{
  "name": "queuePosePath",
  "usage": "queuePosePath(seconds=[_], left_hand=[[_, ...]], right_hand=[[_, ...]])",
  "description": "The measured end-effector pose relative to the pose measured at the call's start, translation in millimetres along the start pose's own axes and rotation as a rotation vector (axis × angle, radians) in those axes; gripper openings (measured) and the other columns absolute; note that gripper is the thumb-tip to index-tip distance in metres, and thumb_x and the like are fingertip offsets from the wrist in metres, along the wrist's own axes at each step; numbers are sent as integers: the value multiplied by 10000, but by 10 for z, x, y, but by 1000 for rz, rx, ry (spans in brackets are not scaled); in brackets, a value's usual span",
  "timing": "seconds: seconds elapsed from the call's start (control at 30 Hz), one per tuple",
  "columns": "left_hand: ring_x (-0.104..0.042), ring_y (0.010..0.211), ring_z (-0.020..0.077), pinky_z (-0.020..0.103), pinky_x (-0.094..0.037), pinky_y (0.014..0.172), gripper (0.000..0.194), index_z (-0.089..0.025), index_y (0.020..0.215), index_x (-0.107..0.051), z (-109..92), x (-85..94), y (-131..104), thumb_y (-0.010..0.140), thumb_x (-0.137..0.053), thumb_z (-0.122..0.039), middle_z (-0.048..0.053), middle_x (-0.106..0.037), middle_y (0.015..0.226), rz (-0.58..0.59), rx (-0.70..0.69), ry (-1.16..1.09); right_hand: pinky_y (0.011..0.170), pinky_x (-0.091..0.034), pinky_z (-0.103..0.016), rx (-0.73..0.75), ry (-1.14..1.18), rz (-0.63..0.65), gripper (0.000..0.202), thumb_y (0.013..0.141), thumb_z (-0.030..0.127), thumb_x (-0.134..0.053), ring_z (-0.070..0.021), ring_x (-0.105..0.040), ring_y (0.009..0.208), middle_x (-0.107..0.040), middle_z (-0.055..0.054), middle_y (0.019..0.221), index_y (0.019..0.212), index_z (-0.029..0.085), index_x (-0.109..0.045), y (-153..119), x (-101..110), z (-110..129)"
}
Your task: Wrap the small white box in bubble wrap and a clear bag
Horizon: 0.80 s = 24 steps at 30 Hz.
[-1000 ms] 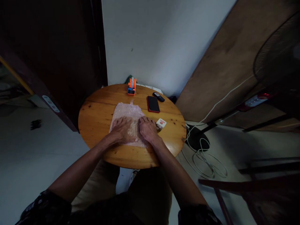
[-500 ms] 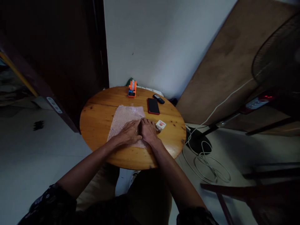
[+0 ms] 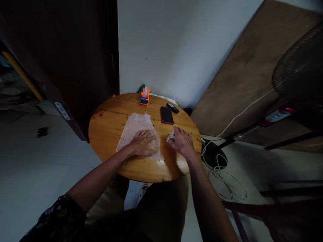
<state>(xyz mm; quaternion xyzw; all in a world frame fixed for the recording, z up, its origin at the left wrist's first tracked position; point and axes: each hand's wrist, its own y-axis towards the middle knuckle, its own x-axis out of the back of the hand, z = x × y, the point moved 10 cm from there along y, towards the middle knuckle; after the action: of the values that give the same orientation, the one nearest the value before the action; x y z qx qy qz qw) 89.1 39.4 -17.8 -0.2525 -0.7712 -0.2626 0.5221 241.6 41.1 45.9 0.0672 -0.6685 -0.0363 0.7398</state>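
Note:
A sheet of bubble wrap (image 3: 136, 127) lies spread on the round wooden table (image 3: 106, 124). My left hand (image 3: 144, 143) rests flat on the sheet's lower right part, fingers stretched out. Off the sheet to the right, my right hand (image 3: 182, 140) is closed round a small white box (image 3: 172, 135). Its fingers cover most of the box, so only the left side shows.
Behind the sheet lie a dark phone with a red edge (image 3: 167, 115) and a black remote control (image 3: 173, 107). An orange tape dispenser (image 3: 145, 96) stands at the table's back edge. A standing fan (image 3: 297, 67) and a coiled white cable (image 3: 224, 179) are to the right.
My right hand has left the bubble wrap, moved right and taken hold of the small white box. My left hand stays on the sheet, its fingers now flatter.

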Motion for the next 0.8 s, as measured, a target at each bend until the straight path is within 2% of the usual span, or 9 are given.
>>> queuePosePath(seconds=[0.1, 0.13, 0.2, 0.3, 0.4, 0.47, 0.53, 0.67, 0.8], left_hand=[[-315, 1490, 356, 504, -218, 1216, 741, -212, 1432, -529, 9, -26, 17, 803, -635, -588, 152, -401, 1588, -3, 14, 8], [-320, 1486, 358, 507, -224, 1212, 734, -215, 1425, -536, 7, -26, 23, 800, -637, -587, 149, -411, 1581, -7, 18, 11], [-330, 1477, 358, 511, -232, 1210, 711, -216, 1400, -557, -11, -8, 29, 796, -643, -581, 145, -429, 1568, -17, 17, 11], [-359, 1455, 355, 513, -244, 1212, 690, -199, 1387, -560, -60, 55, 20, 795, -663, -539, 149, -457, 1542, -25, 7, -5], [-428, 1395, 380, 513, -328, 1174, 677, -153, 1395, -544, -69, 97, -6, 796, -674, -442, 162, -505, 1497, 7, 43, -25], [-462, 1356, 396, 512, -380, 1137, 649, -139, 1387, -553, -72, 103, -25, 804, -661, -402, 164, -521, 1479, 28, 66, -33], [-454, 1361, 395, 523, -359, 1151, 662, -161, 1403, -547, -93, 100, -31, 807, -657, -428, 152, -495, 1506, 23, 55, -28], [-373, 1434, 373, 539, -245, 1216, 763, -203, 1447, -512, -90, 87, 0, 776, -681, -524, 140, -436, 1561, -37, 11, -13], [-391, 1438, 331, 476, -311, 1202, 606, -205, 1337, -622, -1, 217, 30, 766, -667, -403, 109, -480, 1537, -88, -30, -156]], right_hand=[[868, -477, -409, -101, 284, -10, 430, 754, 268, -690, -295, -649, 1003, -716, -120, 1093, 1172, 186, -638, 16, -82, -356], [846, -486, -397, -116, 438, -47, 410, 734, 286, -700, -278, -653, 964, -721, -95, 1045, 1131, 198, -646, 17, -67, -397], [830, -498, -377, -92, 800, -104, 414, 711, 353, -720, -250, -652, 942, -718, -59, 1017, 1095, 217, -646, 11, -13, -308], [855, -494, -340, 25, 1235, -20, 451, 712, 402, -738, -216, -643, 984, -711, -28, 1074, 1124, 242, -649, 18, 5, 225], [796, -488, -307, 77, 1431, 193, 403, 665, 379, -755, -192, -644, 880, -710, -2, 952, 1034, 230, -692, 99, -166, 842], [716, -481, -293, 41, 1450, 314, 371, 660, 381, -751, -172, -632, 766, -693, 16, 834, 995, 230, -697, 207, -371, 1058], [688, -476, -279, -28, 1481, 308, 320, 644, 378, -752, -162, -632, 732, -695, 18, 802, 917, 225, -688, 359, -533, 1031], [634, -463, -258, -205, 1505, 168, 313, 635, 461, -730, -162, -632, 726, -700, -2, 775, 807, 212, -651, 583, -763, 604], [645, -473, -256, -173, 1517, 129, 354, 649, 494, -709, -162, -635, 756, -703, -6, 819, 847, 208, -641, 602, -844, 423]])
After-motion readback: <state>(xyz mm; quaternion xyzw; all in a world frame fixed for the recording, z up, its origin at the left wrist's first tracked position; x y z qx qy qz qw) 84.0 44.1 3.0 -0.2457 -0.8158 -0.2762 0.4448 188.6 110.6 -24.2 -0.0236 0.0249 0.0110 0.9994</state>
